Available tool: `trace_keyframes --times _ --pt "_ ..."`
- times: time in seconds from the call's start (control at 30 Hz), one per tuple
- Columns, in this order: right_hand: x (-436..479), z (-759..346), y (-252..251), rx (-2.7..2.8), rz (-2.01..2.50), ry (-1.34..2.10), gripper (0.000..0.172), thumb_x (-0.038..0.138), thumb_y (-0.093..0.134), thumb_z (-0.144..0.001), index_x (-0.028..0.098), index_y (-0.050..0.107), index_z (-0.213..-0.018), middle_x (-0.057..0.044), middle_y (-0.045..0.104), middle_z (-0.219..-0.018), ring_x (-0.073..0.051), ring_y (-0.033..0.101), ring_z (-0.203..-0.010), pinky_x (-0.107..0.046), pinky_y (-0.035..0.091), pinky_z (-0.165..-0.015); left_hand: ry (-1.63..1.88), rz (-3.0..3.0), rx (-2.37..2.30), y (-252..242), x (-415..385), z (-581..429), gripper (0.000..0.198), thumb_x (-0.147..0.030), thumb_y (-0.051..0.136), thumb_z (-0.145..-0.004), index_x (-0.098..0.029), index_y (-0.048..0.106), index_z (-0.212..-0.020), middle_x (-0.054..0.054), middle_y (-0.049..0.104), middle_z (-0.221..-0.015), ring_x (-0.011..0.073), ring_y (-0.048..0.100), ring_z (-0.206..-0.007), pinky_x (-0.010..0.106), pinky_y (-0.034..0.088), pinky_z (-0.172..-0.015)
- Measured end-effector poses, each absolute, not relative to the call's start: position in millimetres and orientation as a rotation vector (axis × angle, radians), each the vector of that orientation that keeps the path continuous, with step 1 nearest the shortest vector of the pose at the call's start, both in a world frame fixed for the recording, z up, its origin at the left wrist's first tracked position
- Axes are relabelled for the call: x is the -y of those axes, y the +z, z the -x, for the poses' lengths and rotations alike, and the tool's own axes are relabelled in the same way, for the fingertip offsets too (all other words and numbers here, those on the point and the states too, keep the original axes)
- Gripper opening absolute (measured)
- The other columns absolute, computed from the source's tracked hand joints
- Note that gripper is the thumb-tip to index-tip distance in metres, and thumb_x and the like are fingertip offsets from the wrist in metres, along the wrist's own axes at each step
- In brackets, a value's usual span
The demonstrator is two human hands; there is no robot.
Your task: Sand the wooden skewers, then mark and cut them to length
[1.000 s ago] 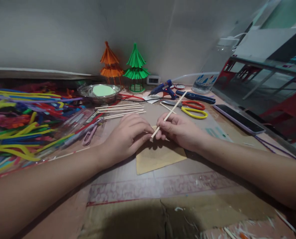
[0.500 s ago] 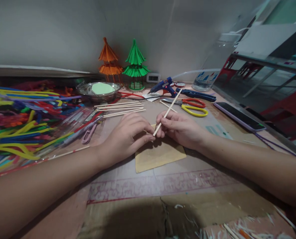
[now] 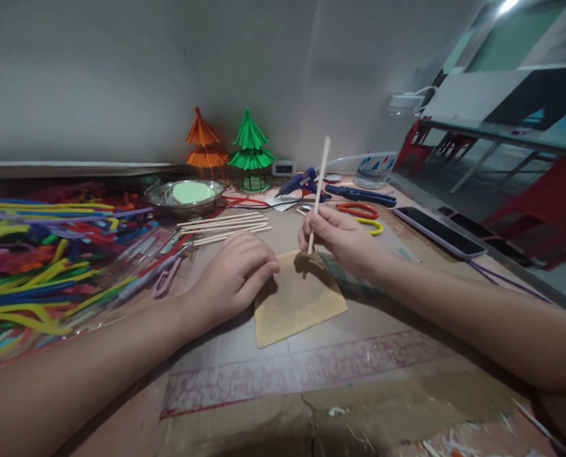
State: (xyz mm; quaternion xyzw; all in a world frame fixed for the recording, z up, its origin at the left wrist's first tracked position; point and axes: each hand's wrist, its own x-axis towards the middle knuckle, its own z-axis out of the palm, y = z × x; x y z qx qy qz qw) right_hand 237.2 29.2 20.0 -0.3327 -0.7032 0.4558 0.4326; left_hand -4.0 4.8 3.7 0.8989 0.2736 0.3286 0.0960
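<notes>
My right hand (image 3: 336, 240) pinches a thin wooden stick (image 3: 321, 176) and holds it almost upright, its lower tip just above the far corner of a tan cardboard square (image 3: 298, 299). My left hand (image 3: 234, 274) rests palm down with its fingers curled on the left edge of that square, pressing it to the table. Several more wooden sticks (image 3: 225, 223) lie side by side just beyond my left hand.
A heap of coloured pipe cleaners (image 3: 39, 254) fills the left. Behind stand an orange paper tree (image 3: 205, 143), a green paper tree (image 3: 251, 143) and a metal bowl (image 3: 183, 195). A blue glue gun (image 3: 302, 183), scissors (image 3: 361, 213), a phone (image 3: 429, 231) lie at right.
My right hand has lifted the stick from a slanted pose to nearly upright and moved apart from my left hand. The left hand stays on the cardboard. The view tilted down slightly.
</notes>
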Motion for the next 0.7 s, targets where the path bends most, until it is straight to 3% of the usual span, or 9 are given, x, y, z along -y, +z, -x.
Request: trace_keyframes --times 0.13,0.23,0.4,0.57,0.7 --pt "-58 -275 55 2.254 1.318 0.345 0.036 0.044 0.053 -0.099 0.02 0.056 -0.072 -0.001 0.059 -0.066 -0.015 0.053 -0.064 -0.029 0.035 -0.064 0.944 -2.783 -1.102 0 -22 16 0.024 -0.03 0.047 -0.104 -0.018 0.066 -0.098 0.007 0.072 -0.1 0.0228 0.063 -0.1 0.038 0.045 -0.091" --pt "-76 -300 66 2.308 1.687 -0.006 0.036 0.046 0.051 -0.098 0.019 0.061 -0.077 -0.004 0.063 -0.073 -0.017 0.054 -0.066 -0.029 0.03 -0.061 0.747 -2.94 -1.355 -3 -42 28 0.027 -0.034 0.051 -0.102 -0.017 0.069 -0.111 0.01 0.074 -0.112 0.0281 0.065 -0.109 0.043 0.047 -0.094" --pt "-90 -314 56 2.535 1.929 0.056 0.042 0.049 0.044 -0.099 0.018 0.071 -0.088 -0.009 0.072 -0.088 -0.021 0.06 -0.074 -0.03 0.032 -0.061 0.533 -3.023 -1.51 -2 -62 47 0.033 -0.033 0.046 -0.102 -0.017 0.075 -0.1 0.012 0.077 -0.105 0.0339 0.067 -0.098 0.048 0.048 -0.085" --pt "-92 -316 47 2.653 1.893 0.169 0.043 0.048 0.049 -0.096 0.018 0.07 -0.073 -0.01 0.072 -0.081 -0.019 0.06 -0.066 -0.031 0.032 -0.059 0.329 -3.078 -1.557 1 -61 51 0.035 -0.031 0.045 -0.101 -0.018 0.077 -0.097 0.012 0.076 -0.099 0.033 0.067 -0.092 0.046 0.05 -0.081" --pt "-92 -316 46 2.667 1.9 0.182 0.044 0.05 0.049 -0.096 0.018 0.071 -0.074 -0.009 0.073 -0.08 -0.02 0.061 -0.066 -0.03 0.033 -0.059 0.27 -3.087 -1.588 -1 -62 51 0.038 -0.03 0.041 -0.102 -0.018 0.076 -0.095 0.013 0.075 -0.097 0.0321 0.068 -0.09 0.045 0.05 -0.082"
